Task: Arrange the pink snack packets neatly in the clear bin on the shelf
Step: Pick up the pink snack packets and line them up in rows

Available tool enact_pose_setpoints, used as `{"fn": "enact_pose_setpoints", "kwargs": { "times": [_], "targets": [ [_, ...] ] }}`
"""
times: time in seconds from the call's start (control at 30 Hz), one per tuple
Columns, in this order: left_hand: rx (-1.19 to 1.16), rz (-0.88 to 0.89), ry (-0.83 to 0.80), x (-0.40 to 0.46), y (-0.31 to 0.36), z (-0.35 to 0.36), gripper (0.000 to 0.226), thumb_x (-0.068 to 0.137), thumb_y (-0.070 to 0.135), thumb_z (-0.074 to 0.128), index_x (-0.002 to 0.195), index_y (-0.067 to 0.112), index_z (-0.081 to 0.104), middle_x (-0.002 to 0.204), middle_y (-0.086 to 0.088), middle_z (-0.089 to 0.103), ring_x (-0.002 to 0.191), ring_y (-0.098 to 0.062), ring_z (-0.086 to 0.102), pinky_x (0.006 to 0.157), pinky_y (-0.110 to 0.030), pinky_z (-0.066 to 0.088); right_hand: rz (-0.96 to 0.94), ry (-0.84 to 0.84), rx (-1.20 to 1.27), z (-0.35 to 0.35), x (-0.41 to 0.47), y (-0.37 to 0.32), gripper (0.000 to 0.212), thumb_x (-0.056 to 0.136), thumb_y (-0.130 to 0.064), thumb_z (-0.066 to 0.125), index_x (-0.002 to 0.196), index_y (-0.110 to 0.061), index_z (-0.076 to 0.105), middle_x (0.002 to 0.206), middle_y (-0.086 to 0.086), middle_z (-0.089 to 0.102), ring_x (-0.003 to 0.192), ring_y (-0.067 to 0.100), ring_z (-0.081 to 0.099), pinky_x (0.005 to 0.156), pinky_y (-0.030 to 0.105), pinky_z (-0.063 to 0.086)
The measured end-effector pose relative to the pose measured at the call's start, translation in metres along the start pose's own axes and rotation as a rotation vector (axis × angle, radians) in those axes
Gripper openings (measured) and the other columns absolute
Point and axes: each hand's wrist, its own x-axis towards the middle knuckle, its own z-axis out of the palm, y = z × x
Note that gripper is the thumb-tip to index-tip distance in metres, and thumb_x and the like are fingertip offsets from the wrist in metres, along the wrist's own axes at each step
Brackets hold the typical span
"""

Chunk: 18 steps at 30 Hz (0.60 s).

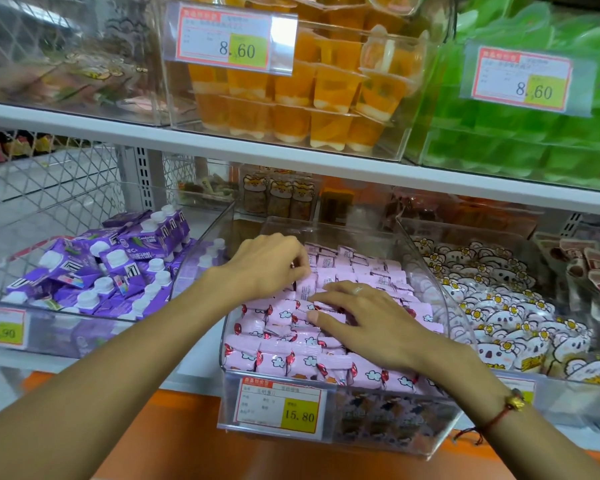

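Bright, even shop light, glare on the price tag sleeve (283,36), edges bent and kinda blurry.

Pink snack packets (291,355) w/ cloud print: glossy, crinkly plastic film; the clear rounded-front bin (426,271) they sit in is smooth, see-thru hard plastic w/ glare on its wall. White shelf board (84,121) above looks like smooth painted metal, semi-matt. Yellow-and-red price tag (279,405) is matt paper behind a shiny clear plastic sleeve.

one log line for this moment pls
left hand: pinches pink packet | right hand: flat on pink packets | clear bin: full
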Motion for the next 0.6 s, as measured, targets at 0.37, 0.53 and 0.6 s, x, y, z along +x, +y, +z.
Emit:
{"fn": "enact_pose_setpoints", "kwargs": {
  "times": [0.37, 0.53, 0.6],
  "targets": [
    [-0.575, -0.194, 0.574, 0.0, 0.008, -0.014, 0.026, 0.102, 0.03, 0.036, 0.105, 0.009, 0.051, 0.085, -0.006, 0.065, 0.06, -0.021, 0.055, 0.054, -0.037, 0.045, -0.037, 0.054, 0.068, 0.0, -0.002, 0.0, 0.047, 0.092, -0.06, 0.033, 0.127, -0.037, 0.055, 0.139, -0.007, 0.048, 0.122, 0.016, 0.046, 0.1, 0.035, 0.037],
    [-1.025, -0.434, 0.546, 0.002, 0.016, -0.024, 0.026, 0.102, 0.023, 0.036, 0.111, 0.003, 0.051, 0.095, -0.007, 0.066, 0.082, -0.015, 0.064, 0.076, -0.032, 0.058, 0.082, 0.698, 0.501, -0.012, 0.002, -0.005, 0.025, 0.087, -0.039, 0.06, 0.108, -0.027, 0.06, 0.114, -0.011, 0.061, 0.093, 0.001, 0.057, 0.078, 0.018, 0.048],
    [-1.226, -0.508, 0.49, 0.003, 0.022, -0.023, 0.022, 0.102, 0.019, 0.038, 0.106, 0.003, 0.052, 0.085, 0.0, 0.062, 0.075, -0.005, 0.059, 0.064, -0.019, 0.058, 0.053, 0.735, 0.572, -0.014, 0.002, -0.006, 0.044, 0.082, -0.036, 0.07, 0.119, -0.028, 0.047, 0.121, -0.012, 0.053, 0.108, 0.003, 0.051, 0.088, 0.014, 0.041]
  ]
}}
